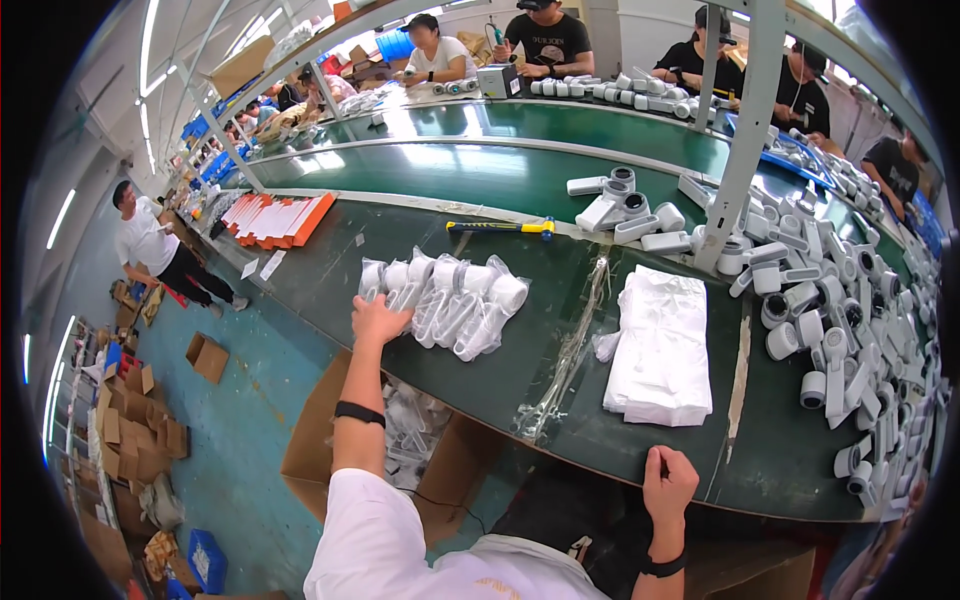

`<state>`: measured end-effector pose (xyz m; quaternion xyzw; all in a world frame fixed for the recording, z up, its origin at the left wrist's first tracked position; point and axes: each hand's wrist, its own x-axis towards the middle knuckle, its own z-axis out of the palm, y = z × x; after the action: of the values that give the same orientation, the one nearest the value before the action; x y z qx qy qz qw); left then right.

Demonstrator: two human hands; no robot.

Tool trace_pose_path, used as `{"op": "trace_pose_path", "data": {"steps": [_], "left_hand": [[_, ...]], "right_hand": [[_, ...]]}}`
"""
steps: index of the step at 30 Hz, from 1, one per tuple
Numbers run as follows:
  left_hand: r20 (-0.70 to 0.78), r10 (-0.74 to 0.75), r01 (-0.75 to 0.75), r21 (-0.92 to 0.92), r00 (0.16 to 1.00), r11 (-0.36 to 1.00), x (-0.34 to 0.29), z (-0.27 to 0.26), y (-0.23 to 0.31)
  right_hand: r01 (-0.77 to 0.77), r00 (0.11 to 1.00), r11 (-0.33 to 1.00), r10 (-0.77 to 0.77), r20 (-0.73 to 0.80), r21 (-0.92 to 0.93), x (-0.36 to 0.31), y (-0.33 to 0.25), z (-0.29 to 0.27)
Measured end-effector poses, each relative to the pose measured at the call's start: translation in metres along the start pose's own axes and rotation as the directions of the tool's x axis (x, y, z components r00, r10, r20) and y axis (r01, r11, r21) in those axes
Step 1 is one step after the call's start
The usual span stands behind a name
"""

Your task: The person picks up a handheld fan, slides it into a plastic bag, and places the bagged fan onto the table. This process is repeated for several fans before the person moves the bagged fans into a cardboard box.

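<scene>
A row of white-and-grey handheld devices (462, 300), each with a round head and a looped handle, lies in clear plastic bags on the dark green table (480, 375). My left hand (378, 321) reaches over the left end of this row, its fingers and thumb curled around the endmost bagged device (374, 278). At the table's front edge, my right hand (669, 482) is held in a loose fist, with nothing visible in it. Beyond that hand lies a stack of white plastic bags (660, 350).
Loose unbagged devices (830, 330) are heaped at the right. A yellow-and-black hammer (500, 228) lies behind the row, near orange-and-white flat packaging (280, 218). Below the table edge stands a cardboard box (320, 440) of bagged pieces. A metal post (745, 140) rises at the right; people work across the belt.
</scene>
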<state>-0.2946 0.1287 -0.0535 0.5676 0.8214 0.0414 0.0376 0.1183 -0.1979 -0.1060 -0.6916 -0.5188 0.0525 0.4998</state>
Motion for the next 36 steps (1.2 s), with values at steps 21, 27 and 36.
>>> {"op": "trace_pose_path", "data": {"steps": [21, 27, 36], "left_hand": [[-0.392, 0.0, -0.086, -0.202, 0.92, 0.976, -0.007, 0.024, -0.045], [-0.502, -0.059, -0.043, -0.189, 0.863, 0.981, -0.04, 0.028, -0.119], [-0.379, -0.075, 0.042, -0.095, 0.922, 0.995, -0.187, 0.099, -0.268]], "right_hand": [[0.102, 0.995, 0.993, -0.102, -0.006, -0.06, -0.001, 0.0, 0.005], [0.087, 0.996, 0.995, -0.087, 0.002, -0.045, -0.004, 0.004, 0.006], [0.031, 0.998, 0.992, -0.024, 0.058, -0.12, -0.005, 0.004, 0.005]]}}
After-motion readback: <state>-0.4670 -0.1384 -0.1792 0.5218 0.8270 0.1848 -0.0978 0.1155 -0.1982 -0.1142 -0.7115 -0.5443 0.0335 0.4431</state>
